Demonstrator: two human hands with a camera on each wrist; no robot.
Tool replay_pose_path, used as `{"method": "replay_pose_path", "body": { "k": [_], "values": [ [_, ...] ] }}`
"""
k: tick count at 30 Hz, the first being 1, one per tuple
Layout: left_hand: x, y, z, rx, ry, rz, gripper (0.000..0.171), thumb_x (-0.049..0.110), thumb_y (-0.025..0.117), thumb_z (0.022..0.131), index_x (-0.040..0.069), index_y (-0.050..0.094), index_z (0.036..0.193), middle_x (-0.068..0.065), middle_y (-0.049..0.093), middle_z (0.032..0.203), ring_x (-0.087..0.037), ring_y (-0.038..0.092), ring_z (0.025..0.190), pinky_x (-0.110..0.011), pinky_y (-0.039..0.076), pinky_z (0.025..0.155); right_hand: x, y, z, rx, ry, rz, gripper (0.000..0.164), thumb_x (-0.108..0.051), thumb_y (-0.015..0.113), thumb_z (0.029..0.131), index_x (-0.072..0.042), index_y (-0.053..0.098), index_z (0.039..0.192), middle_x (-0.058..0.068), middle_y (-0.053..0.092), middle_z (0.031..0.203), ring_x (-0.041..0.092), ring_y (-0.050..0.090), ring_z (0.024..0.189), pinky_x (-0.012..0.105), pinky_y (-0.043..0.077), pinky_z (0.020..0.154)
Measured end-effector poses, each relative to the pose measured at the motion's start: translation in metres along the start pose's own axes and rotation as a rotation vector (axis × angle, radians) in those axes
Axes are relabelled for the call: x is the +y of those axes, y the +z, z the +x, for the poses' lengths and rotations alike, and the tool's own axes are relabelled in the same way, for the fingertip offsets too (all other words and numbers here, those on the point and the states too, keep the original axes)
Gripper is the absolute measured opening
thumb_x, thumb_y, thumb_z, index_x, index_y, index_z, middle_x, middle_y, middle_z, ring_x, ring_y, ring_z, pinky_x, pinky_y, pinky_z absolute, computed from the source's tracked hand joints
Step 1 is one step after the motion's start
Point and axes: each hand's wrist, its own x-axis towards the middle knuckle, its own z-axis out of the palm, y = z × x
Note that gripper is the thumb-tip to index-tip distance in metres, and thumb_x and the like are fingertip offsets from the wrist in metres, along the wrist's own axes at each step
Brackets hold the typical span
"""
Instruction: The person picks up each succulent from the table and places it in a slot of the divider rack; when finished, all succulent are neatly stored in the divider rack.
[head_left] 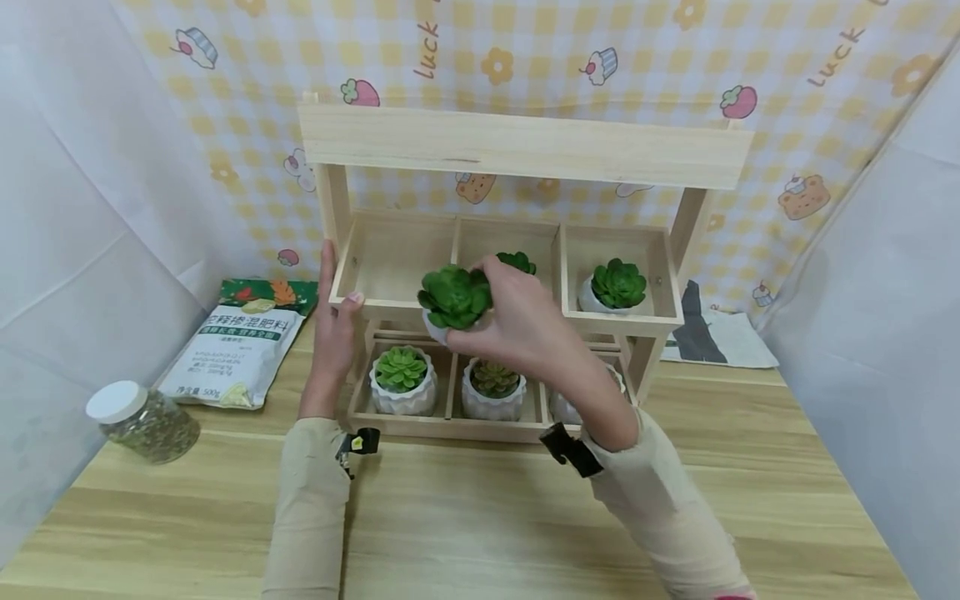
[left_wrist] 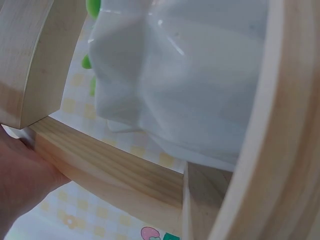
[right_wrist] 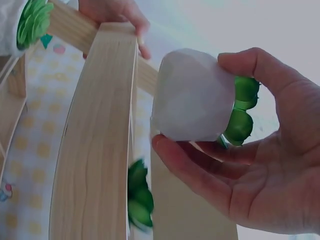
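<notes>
My right hand (head_left: 517,321) holds a potted succulent (head_left: 454,297) in front of the upper tray of a wooden plant stand (head_left: 525,146). In the right wrist view, thumb and fingers pinch its white faceted pot (right_wrist: 192,95), with round green leaves showing beyond the rim. My left hand (head_left: 335,325) grips the left end of the upper tray, thumb on the front edge and fingers along the side. The tray's left compartment (head_left: 401,254) is bare. Another succulent (head_left: 517,262) in the middle compartment is partly hidden by my right hand; a third succulent (head_left: 618,283) sits in the right compartment.
In the lower tray stand a light green succulent (head_left: 401,369), a brownish-green succulent (head_left: 494,379) and a white pot (head_left: 564,408) mostly behind my right arm. At the left are a fertilizer bag (head_left: 232,350) and a lidded jar (head_left: 150,425). Paper (head_left: 727,337) lies at right.
</notes>
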Motion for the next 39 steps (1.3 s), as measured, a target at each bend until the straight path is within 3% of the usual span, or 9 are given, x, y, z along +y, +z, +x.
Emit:
{"method": "replay_pose_path", "body": {
  "k": [12, 19, 23, 30, 39],
  "values": [
    [-0.003, 0.000, 0.000, -0.010, 0.009, 0.012, 0.073, 0.013, 0.042, 0.088, 0.023, 0.006, 0.151, 0.003, 0.006, 0.155, -0.024, 0.017, 0.137, -0.050, 0.020, 0.106, -0.012, 0.028, 0.038, 0.069, 0.002, -0.024, 0.051, -0.030, 0.077, 0.071, -0.002, 0.051, 0.104, 0.004, 0.055, 0.086, 0.016, 0.056, 0.071, 0.024, 0.048, 0.059],
    [-0.001, -0.001, 0.002, -0.018, 0.004, -0.011, 0.073, 0.012, 0.042, 0.089, 0.028, 0.007, 0.151, 0.007, 0.005, 0.154, -0.021, 0.015, 0.138, -0.048, 0.017, 0.108, -0.016, 0.034, 0.059, 0.101, 0.056, -0.090, 0.067, -0.035, 0.077, 0.073, 0.005, 0.050, 0.119, 0.009, 0.060, 0.091, 0.020, 0.058, 0.075, 0.030, 0.049, 0.062],
    [-0.001, -0.001, 0.002, -0.013, 0.003, -0.003, 0.073, 0.012, 0.042, 0.089, 0.027, 0.007, 0.151, 0.007, 0.005, 0.154, -0.021, 0.014, 0.138, -0.048, 0.015, 0.108, -0.019, 0.037, 0.071, 0.073, 0.083, -0.107, 0.068, -0.036, 0.075, 0.073, 0.005, 0.050, 0.122, 0.010, 0.061, 0.091, 0.020, 0.058, 0.072, 0.028, 0.048, 0.058],
    [-0.003, -0.002, 0.001, -0.006, 0.002, 0.009, 0.073, 0.013, 0.042, 0.089, 0.024, 0.006, 0.151, 0.005, 0.004, 0.155, -0.021, 0.013, 0.138, -0.047, 0.014, 0.108, -0.019, 0.045, 0.087, 0.024, 0.097, -0.136, 0.066, -0.032, 0.074, 0.075, 0.003, 0.049, 0.125, 0.012, 0.061, 0.103, 0.024, 0.060, 0.087, 0.031, 0.049, 0.067],
    [-0.003, -0.002, 0.003, -0.002, 0.002, 0.022, 0.073, 0.012, 0.042, 0.089, 0.022, 0.006, 0.151, 0.004, 0.004, 0.155, -0.020, 0.013, 0.138, -0.046, 0.014, 0.108, -0.018, 0.045, 0.096, -0.127, 0.143, -0.186, 0.050, -0.033, 0.071, 0.078, -0.004, 0.051, 0.114, 0.005, 0.056, 0.085, 0.019, 0.054, 0.071, 0.029, 0.044, 0.057]
  ]
}}
